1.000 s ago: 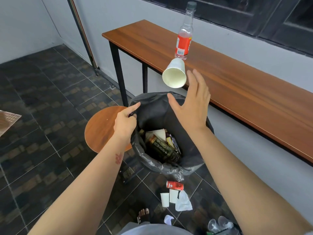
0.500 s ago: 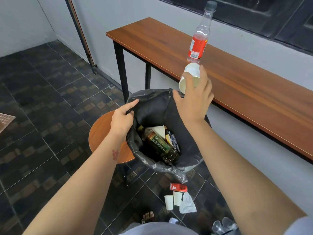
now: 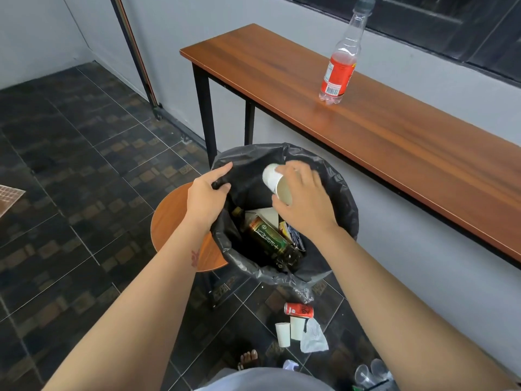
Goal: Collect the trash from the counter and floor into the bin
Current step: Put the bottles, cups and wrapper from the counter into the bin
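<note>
1. Brown wood forms the long, narrow tabletop (image 3: 394,142), which stands on black legs along a grey wall under a dark window.
2. A bottle (image 3: 338,71) with a red label stands upright on it, well apart from the tabletop's left end.
3. Dark patterned tiles cover the floor (image 3: 70,165), which stretches wide to the left up to the far wall.
4. The bin (image 3: 342,193), lined with a black bag, stands close to the tabletop's front edge, with a round wooden stool (image 3: 172,218) just beside it on the left.
5. The left hand (image 3: 205,198) pinches the bag's left rim.
6. The right hand (image 3: 304,207) grips a white paper cup (image 3: 275,179), tipped on its side over the bin's mouth, above a dark bottle (image 3: 270,244) inside.
7. On the floor near the bin lie a red can (image 3: 298,309) and a crumpled tissue (image 3: 313,337), with two floor cups (image 3: 282,334) standing just beside them.
8. Clear plastic cups (image 3: 369,373) sit at the lower right edge of view.
</note>
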Demonstrator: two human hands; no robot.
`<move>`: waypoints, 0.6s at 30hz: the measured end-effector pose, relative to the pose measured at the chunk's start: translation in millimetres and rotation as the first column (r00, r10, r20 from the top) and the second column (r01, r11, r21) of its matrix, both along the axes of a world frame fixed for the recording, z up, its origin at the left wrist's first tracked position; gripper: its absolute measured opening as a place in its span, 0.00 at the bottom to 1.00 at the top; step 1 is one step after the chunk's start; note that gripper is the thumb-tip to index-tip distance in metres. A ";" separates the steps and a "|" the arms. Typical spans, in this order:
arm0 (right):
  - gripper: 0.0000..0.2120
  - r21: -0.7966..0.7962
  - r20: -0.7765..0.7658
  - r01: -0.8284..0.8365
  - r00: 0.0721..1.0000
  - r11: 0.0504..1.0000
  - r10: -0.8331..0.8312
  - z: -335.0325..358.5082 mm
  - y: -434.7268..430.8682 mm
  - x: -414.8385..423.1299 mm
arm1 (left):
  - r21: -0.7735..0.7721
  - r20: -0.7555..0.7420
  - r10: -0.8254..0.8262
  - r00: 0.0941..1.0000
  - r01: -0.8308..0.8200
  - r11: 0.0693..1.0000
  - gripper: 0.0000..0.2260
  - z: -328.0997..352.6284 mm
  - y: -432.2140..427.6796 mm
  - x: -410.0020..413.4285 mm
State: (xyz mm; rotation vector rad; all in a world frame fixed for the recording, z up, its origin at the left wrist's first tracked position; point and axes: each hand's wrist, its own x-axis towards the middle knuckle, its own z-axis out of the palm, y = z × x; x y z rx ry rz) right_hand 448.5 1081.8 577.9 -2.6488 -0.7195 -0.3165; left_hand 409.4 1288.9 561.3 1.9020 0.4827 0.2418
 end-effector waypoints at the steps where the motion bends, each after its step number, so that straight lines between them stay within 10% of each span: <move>1: 0.27 -0.039 -0.089 0.013 0.996 0.999 -0.017 -4.8 -1.6 0.6 | 0.047 -0.013 0.006 1.000 -0.006 0.999 0.21 0.2 -0.1 0.1; 6: 0.30 -0.160 -0.323 -0.056 0.946 0.985 0.001 -17.0 -6.2 6.4 | 0.207 -0.059 0.014 0.998 -0.001 0.978 0.23 1.1 -0.5 1.1; 18: 0.16 0.385 0.245 0.088 0.950 0.919 -0.193 25.7 -5.3 51.9 | 0.446 -0.137 -0.112 0.984 0.162 0.880 0.31 13.5 -5.3 -1.9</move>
